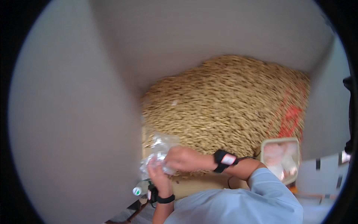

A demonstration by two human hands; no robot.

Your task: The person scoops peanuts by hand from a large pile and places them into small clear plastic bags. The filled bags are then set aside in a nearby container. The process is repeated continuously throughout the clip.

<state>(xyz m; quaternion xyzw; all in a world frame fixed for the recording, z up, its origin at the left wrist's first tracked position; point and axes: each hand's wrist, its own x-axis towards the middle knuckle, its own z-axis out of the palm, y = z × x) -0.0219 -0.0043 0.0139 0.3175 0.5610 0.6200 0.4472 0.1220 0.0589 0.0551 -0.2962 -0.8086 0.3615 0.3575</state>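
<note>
At the lower left edge of a pile, a crinkled clear plastic bag (163, 142) catches the light. My left hand (160, 177) reaches up to it, with its fingers closed on the plastic. My right hand (182, 159) comes across from the right in a fist against the same bag, slightly smeared by motion. What lies inside the bag, if anything, I cannot make out. Beyond both hands spreads a large heap of small tan pieces (220, 108) that look like unshelled peanuts, blurred. Dark straps sit around both my wrists.
Tall grey walls (74, 112) enclose the heap. Red netting (291, 121) lies on its right side. A cream plastic basket (262, 149) holding pinkish and clear bags stands by my right elbow. A bottle with a white cap (137, 191) is beside my left wrist.
</note>
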